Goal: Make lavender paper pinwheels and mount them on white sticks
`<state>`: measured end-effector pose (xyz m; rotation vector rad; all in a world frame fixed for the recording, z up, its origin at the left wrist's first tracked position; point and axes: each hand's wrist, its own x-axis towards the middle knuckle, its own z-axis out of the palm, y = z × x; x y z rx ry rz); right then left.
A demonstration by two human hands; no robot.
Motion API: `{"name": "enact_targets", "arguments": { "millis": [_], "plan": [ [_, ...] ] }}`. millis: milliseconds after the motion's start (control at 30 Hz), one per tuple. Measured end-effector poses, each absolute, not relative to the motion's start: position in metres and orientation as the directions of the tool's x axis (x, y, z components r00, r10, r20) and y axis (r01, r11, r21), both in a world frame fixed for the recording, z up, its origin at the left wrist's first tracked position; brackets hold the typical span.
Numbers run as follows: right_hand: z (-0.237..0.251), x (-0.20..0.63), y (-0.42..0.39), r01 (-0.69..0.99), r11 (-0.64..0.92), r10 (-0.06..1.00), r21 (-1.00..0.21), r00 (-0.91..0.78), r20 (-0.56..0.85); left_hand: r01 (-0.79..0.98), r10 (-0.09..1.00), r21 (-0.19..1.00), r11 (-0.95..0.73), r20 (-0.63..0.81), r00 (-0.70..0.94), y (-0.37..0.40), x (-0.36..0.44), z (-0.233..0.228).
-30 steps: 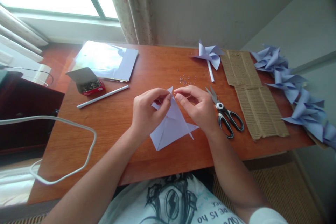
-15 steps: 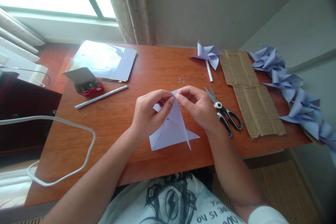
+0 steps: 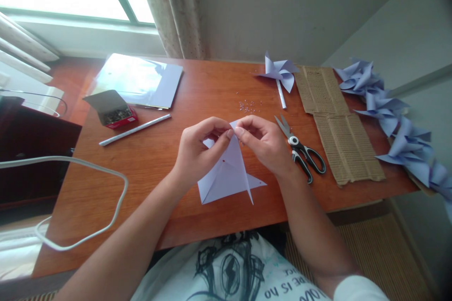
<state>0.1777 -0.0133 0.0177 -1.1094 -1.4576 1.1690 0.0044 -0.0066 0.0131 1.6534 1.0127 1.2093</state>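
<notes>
On the near part of the brown wooden table, a pale purple paper sheet with cut, pointed flaps is spread below and between the two hands. Its far corner is met by the fingertips, and its long way is pointed from there back toward the white shirt with black print. More of it is covered by the left hand, so that hand is nearer to its middle, where a small red dot is seen. One thin flap is turned toward the right side. The far corner is pinched by the left thumb and finger, and it is nipped too by the right hand, with the tips almost touching. Whether a tiny thing is also held there cannot be told.

Just past the fingers, tiny shiny bits are scattered. Black-and-white scissors are left beside the right hand, with brown ridged cardboard beyond them. A pale purple paper pinwheel is set at the back. To the left, a red box with its lid up is placed near a thin white stick.
</notes>
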Motion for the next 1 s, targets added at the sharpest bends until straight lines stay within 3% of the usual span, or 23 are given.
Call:
{"name": "enact_targets", "arguments": {
  "millis": [367,467,533,600,700,1000],
  "plan": [
    [0.019,0.179,-0.012,0.064,0.128,0.979,-0.990,-0.168,0.116,0.129,0.934,0.938,-0.322,0.292,0.206,-0.007,0.004,0.013],
    [0.024,0.197,-0.017,0.156,0.142,0.989,-0.977,-0.069,0.133,0.105,0.942,0.949,-0.297,0.274,0.191,-0.006,0.005,0.012],
    [0.025,0.221,-0.027,0.321,0.090,0.993,-0.943,0.039,0.109,0.081,0.948,0.957,-0.277,0.258,0.187,-0.005,0.005,0.012],
    [0.023,0.251,-0.043,0.526,-0.019,0.979,-0.851,0.182,0.091,0.064,0.950,0.962,-0.264,0.248,0.190,-0.005,0.005,0.012],
    [0.015,0.292,-0.072,0.766,-0.212,0.946,-0.607,0.316,0.067,0.056,0.952,0.966,-0.251,0.235,0.198,-0.006,0.005,0.013],
    [-0.003,0.311,-0.107,0.952,-0.195,0.979,-0.234,0.203,0.014,0.080,0.944,0.961,-0.266,0.243,0.223,-0.006,0.005,0.010]
  ]
}}
